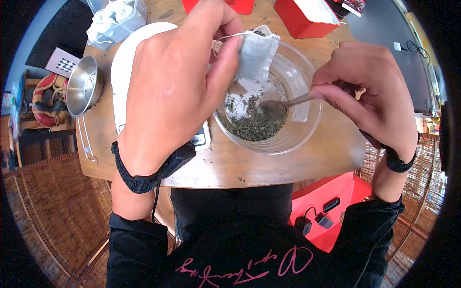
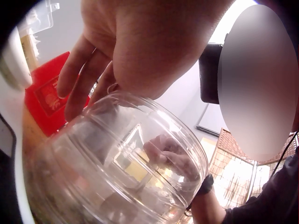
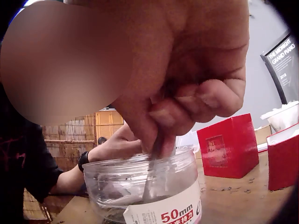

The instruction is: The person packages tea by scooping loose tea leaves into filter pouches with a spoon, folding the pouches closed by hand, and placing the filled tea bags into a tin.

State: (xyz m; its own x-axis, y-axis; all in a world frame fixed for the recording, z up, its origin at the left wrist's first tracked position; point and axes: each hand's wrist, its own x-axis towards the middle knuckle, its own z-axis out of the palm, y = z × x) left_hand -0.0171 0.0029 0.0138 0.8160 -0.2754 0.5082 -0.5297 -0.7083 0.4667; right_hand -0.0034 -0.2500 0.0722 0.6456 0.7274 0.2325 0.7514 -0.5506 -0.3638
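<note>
In the head view my left hand [image 1: 173, 81] pinches the top of a small white mesh bag [image 1: 257, 55] with dark leaf bits in its mouth, held over the back of a clear round tub [image 1: 311, 120]. Dried green leaves [image 1: 257, 126] lie in the tub's bottom. My right hand [image 1: 372, 89] pinches the handle of a metal spoon [image 1: 300, 100], whose bowl rests among the leaves. In the right wrist view the spoon [image 3: 148, 182] slants down into the tub [image 3: 100, 179]. The left wrist view shows the tub [image 2: 126, 158] beneath my left hand [image 2: 140, 51].
A white scale [image 1: 206, 139] is partly hidden under my left forearm. At the left stand a metal pan [image 1: 86, 89] and a plastic box of white bags [image 1: 115, 21]. Red boxes [image 1: 302, 24] stand at the back. An open red box [image 1: 312, 225] with small black devices sits below the table's front edge.
</note>
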